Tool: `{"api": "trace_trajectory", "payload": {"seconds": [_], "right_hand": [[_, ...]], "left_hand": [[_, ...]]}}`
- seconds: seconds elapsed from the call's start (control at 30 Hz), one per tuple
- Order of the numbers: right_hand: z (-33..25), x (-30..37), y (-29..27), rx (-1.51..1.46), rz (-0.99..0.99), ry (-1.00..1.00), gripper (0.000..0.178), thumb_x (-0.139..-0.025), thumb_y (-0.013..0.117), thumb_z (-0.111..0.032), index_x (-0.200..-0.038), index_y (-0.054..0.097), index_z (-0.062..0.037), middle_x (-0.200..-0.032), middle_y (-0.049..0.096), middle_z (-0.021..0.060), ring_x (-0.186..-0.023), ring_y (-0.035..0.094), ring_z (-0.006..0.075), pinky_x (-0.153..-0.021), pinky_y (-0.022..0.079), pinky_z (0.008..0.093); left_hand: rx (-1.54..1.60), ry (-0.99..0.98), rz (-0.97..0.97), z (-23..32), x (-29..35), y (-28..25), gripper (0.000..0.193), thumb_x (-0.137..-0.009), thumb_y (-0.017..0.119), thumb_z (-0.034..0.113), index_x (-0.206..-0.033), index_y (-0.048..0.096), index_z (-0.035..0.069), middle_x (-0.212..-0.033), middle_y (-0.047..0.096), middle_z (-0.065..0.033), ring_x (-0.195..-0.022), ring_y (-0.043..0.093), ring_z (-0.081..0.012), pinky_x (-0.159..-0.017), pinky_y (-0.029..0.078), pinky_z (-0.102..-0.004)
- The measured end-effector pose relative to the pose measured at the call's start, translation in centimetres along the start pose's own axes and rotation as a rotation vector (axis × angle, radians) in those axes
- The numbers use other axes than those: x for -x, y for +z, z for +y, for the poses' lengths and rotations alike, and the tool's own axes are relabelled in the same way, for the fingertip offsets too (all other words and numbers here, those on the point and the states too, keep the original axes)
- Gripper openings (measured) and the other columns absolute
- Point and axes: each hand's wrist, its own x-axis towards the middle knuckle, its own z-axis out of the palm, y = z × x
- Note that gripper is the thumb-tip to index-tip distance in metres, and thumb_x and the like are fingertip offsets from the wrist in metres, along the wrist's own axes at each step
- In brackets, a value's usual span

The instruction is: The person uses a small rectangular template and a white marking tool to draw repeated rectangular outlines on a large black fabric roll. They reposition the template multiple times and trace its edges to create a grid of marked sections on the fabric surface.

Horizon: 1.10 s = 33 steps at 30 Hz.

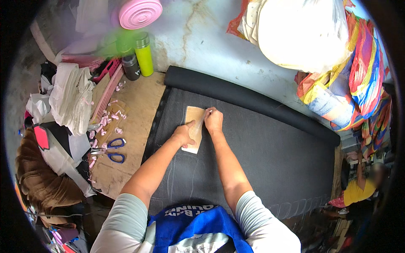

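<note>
A tan cardboard pattern piece (195, 116) lies on black fabric (261, 156) spread over the table. My left hand (184, 135) rests on the pattern's left side, thumb and fingers apart, pressing it flat. At the pattern's upper right edge, my right hand (214, 119) is closed in a pinch. A small white piece, apparently chalk (210, 111), shows at its fingertips. Pale drawn lines run down the fabric below the pattern, and a row of looped marks follows the near right edge.
The fabric's roll (253, 101) lies along the wall. To the left are blue-handled scissors (114, 151), pink scraps (103, 122), a pink basket (107, 95) and a green bottle (144, 55). Colourful sacks (337, 101) hang at upper right. A person in yellow (358, 192) is far right.
</note>
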Motion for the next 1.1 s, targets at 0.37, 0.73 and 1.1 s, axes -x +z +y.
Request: {"api": "trace_trajectory", "payload": {"seconds": [0.37,0.73,1.1], "right_hand": [[-1.9,13.9,-5.4,-0.014,-0.263,-0.219,0.013,-0.08,0.058,-0.01,-0.082,0.065,0.0007,-0.078,0.063,0.0221,-0.07,0.062,0.0362,-0.064,0.05,0.0413],[-2.9,15.1,-5.0,-0.011,-0.365,-0.266,0.01,-0.079,0.06,-0.011,-0.083,0.064,-0.0033,-0.08,0.065,0.0141,-0.078,0.062,0.0321,-0.069,0.051,0.0401],[1.5,16.7,-15.5,-0.73,-0.088,0.506,0.023,-0.094,0.046,-0.016,-0.107,0.058,-0.0007,-0.073,0.064,0.008,-0.064,0.063,0.0126,-0.055,0.051,0.0244]], "left_hand": [[0.002,0.125,0.048,-1.3,-0.9,0.4,0.095,-0.058,0.079,0.002,-0.14,0.03,0.011,-0.077,0.064,-0.0164,-0.045,0.057,-0.0161,-0.044,0.052,-0.0297],[-0.144,0.075,-0.004,-0.3,-0.7,-0.2,0.101,-0.055,0.083,0.011,-0.14,0.029,0.01,-0.104,0.062,-0.0216,-0.072,0.065,-0.0236,-0.06,0.055,-0.0328],[-0.044,0.056,0.358,0.6,0.5,0.8,0.032,-0.054,0.081,0.017,-0.077,0.067,-0.001,-0.081,0.067,-0.016,-0.074,0.067,-0.0255,-0.068,0.051,-0.0322]]}}
